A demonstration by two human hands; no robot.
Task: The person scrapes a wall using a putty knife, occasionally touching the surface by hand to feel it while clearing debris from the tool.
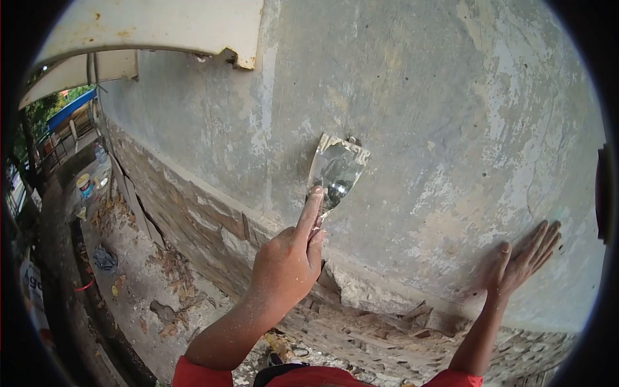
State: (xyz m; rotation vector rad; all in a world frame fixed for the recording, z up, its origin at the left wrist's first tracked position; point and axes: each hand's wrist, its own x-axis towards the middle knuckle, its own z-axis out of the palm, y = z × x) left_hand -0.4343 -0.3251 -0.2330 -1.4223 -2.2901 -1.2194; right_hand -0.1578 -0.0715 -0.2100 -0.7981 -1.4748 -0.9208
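My left hand (287, 261) is wrapped around the handle of a putty knife (336, 173), with the index finger stretched along its metal blade. The blade points upward, its wide edge against the grey wall (393, 122). Pale residue clings to the blade, and dust speckles my left hand and forearm. Much of the handle is hidden in the grip. Farther right, my right hand (523, 259) rests on the wall with its fingers stretched out, holding nothing. Patches of flaking, whitish paint mark the wall around both hands.
A rough stone ledge (193, 206) runs along the wall's base. Overhead at left hangs a rusty-edged cream panel (174, 26). Dry leaves (177, 284), a paint bucket (84, 185) and a crumpled dark plastic bag (105, 258) lie along the ground at left, beside a narrow channel.
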